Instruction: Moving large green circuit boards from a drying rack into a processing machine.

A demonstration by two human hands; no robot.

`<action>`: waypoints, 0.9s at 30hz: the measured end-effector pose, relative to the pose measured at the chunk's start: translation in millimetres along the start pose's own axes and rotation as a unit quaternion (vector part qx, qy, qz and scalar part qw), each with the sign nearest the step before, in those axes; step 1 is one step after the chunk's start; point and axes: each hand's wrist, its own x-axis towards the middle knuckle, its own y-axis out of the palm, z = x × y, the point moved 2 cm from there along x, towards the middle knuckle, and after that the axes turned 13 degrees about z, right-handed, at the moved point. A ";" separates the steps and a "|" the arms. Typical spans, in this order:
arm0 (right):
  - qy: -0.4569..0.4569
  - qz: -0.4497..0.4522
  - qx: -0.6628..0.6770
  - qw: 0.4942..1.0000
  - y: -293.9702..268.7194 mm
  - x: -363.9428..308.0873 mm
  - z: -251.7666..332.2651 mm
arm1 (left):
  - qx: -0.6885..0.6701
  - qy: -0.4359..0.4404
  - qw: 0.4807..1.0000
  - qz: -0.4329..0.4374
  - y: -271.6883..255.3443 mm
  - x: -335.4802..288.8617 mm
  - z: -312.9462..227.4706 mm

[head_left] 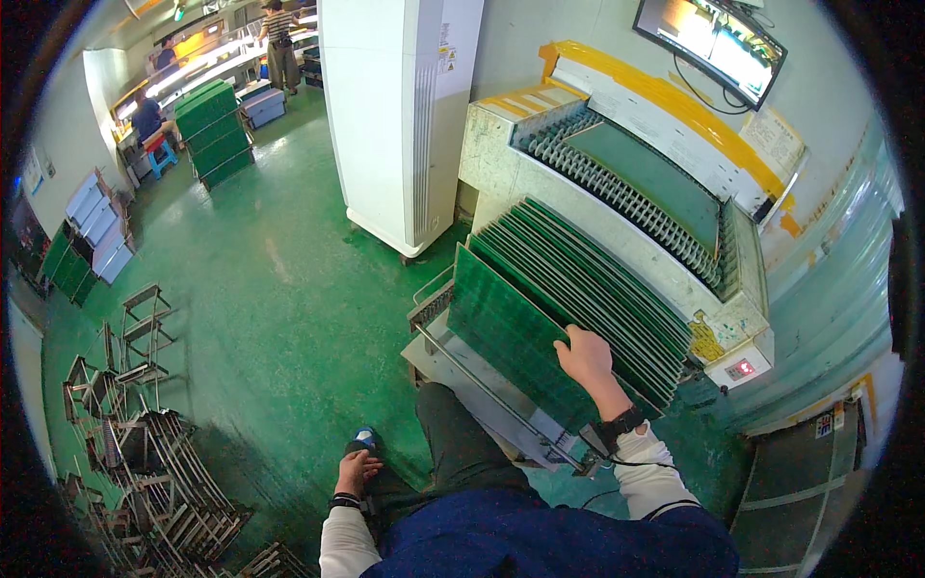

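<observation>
My right hand point(586, 358) is closed over the upper edge of a large green board point(515, 328), apparently a circuit board panel. This board is the nearest of a row standing on edge in a metal rack point(491, 393). Behind it lean several more green boards point(588, 289), packed close together with narrow gaps. My left hand point(358, 470) hangs low beside my leg, its fingers loosely curled and apart, with nothing visible in them. Just past its fingers shows a blue and white shoe tip point(365, 437).
Beyond the rack stands a roller conveyor machine point(626, 188) with a green board on its rollers. A tall white cabinet point(385, 116) stands ahead. Metal racks point(159, 472) crowd the floor at left. Stacked green boards point(214, 135) and people point(279, 43) are farther back.
</observation>
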 end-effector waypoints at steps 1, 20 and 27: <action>0.001 0.001 0.001 1.000 0.5 0.2 -0.4 | -0.004 0.005 1.000 0.000 -1.1 0.2 0.2; 0.003 0.008 -0.010 1.000 2.7 2.5 -1.5 | 0.007 -0.005 1.000 0.004 1.9 -2.9 -4.3; 0.008 0.008 -0.013 1.000 1.5 1.6 -0.2 | -0.015 0.004 1.000 -0.004 5.6 -6.2 -6.6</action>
